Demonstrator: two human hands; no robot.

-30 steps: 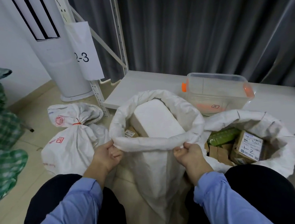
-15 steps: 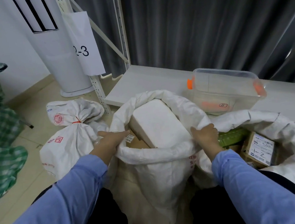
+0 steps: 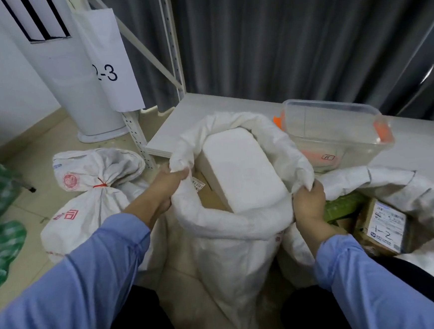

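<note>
Head view. 1 white sack (image 3: 233,254), upright on floor at front edge of low shelf (image 3: 181,125), rim rolled down, 1 white block (image 3: 240,173) inside. Left hand (image 3: 165,186): fingers curled tight round rim's left side. Right hand (image 3: 308,201): clenched on rim's right side. Alongside: tied sack (image 3: 91,200) left, open sack (image 3: 421,200) right, clear tub (image 3: 332,132) on shelf.

"2-3" is written on the white paper sheet (image 3: 109,69) hung from the shelf upright. "1-2" is handwritten on the brown cardboard box's white shipping label (image 3: 387,225). "15" is marked on the clear plastic tub's small sticker (image 3: 329,157). "3301" is printed on a white sticker (image 3: 196,185) inside the open white woven sack (image 3: 230,254).
</note>
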